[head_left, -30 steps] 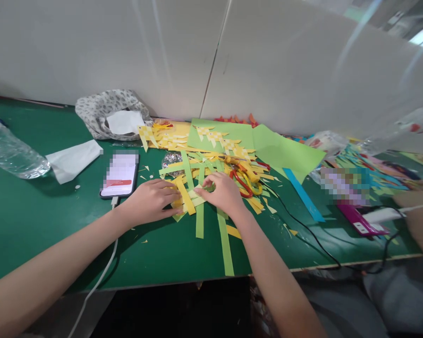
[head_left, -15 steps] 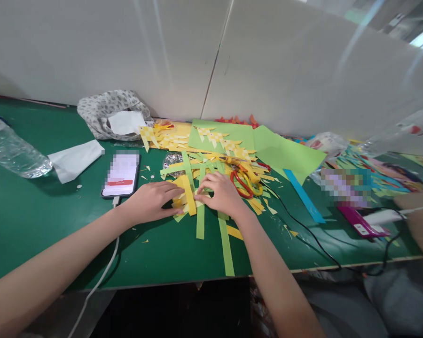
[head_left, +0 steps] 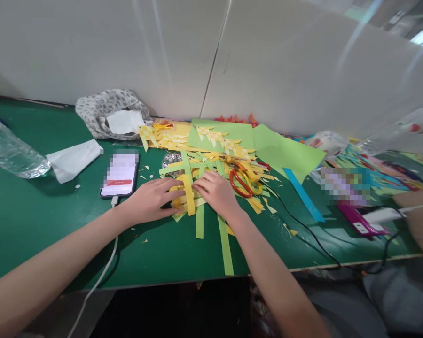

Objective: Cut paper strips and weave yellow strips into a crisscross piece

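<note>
A yellow paper strip (head_left: 188,199) stands upright between my hands, crossing woven green and yellow strips. My left hand (head_left: 154,199) rests on the left side of this weave, fingers spread and pressing the paper down. My right hand (head_left: 216,193) is at the weave's right side, fingers drawn together at the edge of a paper strip; its fingertips partly hide what they hold. Long green strips (head_left: 226,249) run out below toward the table's front edge. Scissors with red and yellow handles (head_left: 245,183) lie just right of my right hand.
Left stand a charging phone (head_left: 119,176), a white tissue (head_left: 75,159), a water bottle (head_left: 16,148) and a patterned cloth bag (head_left: 109,112). Behind lie green sheets (head_left: 285,150) and woven yellow pieces (head_left: 215,136). Right are a blue strip (head_left: 304,195), a black cable and another person's arm (head_left: 418,216).
My right hand has shifted slightly left and flattened, its fingers closing over the strips beside the yellow one. The left hand stays nearly still.
</note>
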Available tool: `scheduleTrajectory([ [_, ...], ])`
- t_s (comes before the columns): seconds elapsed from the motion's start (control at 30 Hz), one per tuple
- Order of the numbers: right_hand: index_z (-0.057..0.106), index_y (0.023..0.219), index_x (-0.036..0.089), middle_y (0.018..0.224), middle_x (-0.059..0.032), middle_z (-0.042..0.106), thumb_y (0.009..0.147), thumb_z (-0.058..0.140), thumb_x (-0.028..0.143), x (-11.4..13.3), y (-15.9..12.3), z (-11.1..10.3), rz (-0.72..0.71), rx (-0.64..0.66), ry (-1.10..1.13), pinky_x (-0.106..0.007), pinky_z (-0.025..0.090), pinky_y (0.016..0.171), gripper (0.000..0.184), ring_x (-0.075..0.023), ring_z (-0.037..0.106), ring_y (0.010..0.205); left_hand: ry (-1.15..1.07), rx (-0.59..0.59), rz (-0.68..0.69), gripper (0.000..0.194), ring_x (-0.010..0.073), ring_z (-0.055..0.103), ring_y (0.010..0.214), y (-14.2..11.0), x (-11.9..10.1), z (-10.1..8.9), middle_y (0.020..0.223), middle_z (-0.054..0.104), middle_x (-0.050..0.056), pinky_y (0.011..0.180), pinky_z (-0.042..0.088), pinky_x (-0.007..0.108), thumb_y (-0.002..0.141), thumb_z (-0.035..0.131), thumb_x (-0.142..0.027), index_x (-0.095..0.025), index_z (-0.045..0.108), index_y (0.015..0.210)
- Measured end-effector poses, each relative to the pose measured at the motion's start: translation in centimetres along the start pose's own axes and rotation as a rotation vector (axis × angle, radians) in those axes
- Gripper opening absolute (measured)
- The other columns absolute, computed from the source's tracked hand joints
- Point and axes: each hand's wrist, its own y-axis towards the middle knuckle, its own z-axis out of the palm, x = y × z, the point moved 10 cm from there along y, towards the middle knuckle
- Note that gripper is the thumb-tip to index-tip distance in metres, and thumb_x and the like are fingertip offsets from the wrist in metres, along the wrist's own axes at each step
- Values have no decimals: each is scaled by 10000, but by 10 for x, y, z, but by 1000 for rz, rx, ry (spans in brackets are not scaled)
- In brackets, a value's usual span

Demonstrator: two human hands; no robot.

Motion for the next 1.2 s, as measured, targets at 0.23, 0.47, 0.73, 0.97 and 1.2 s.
scheduleTrajectory([
  [0.23,680,886,148,806,-36,693,917,503,209,4,1,6,-13,4,-15,-279,403,665,190,-164,549,773,-59,6,-8,345,216,651,911,1,-1,2,1050,674,100,766,533,362,920,462,-434,-164,565,1109],
  [0.47,673,866,158,801,-70,682,932,461,241,7,5,9,33,66,-176,-306,383,647,238,-200,576,786,11,14,-4,382,217,666,873,1,-2,0,967,702,102,768,533,356,918,461,-459,-143,557,1111],
  [0.73,568,1145,173,810,-54,681,864,476,130,-26,-3,2,324,4,-75,-285,378,572,298,-189,612,727,144,12,34,380,210,679,835,1,-9,-2,1012,712,100,749,531,352,937,413,-466,-146,565,1074],
  [0.97,514,1151,216,931,-27,664,820,594,242,-22,-3,12,297,93,225,-300,431,689,342,-197,596,889,200,-8,30,401,205,675,765,0,-10,-4,928,720,87,682,530,337,929,411,-491,-144,589,1021],
  [1.2,604,840,202,775,-18,629,805,617,283,-16,-2,9,214,101,149,-307,396,673,89,-194,538,813,179,-53,32,363,191,675,718,-1,-11,-10,832,719,57,645,522,316,915,453,-479,-159,605,993],
])
